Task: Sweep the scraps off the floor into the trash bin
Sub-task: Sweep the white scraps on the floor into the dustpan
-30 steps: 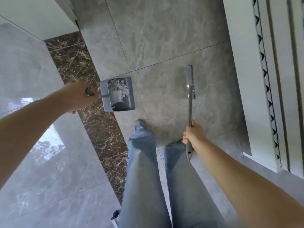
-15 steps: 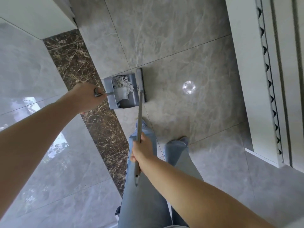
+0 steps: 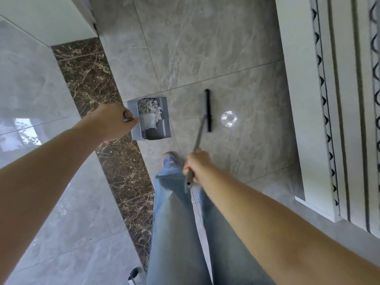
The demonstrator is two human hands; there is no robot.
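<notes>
- Left hand grips the dustpan handle; white scraps collected inside.
- Right hand clenches the broom.
- Emptying remains; no trash bin visible.

I see a grey dustpan holding white scraps, a black-headed broom, grey veined tiles, brown marble strip left.

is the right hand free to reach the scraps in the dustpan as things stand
Probably not directly. The right hand is closed around the broom handle, whose head rests on the floor apart from the dustpan. Nothing lies between them, so the broom could reach the scraps.
</notes>
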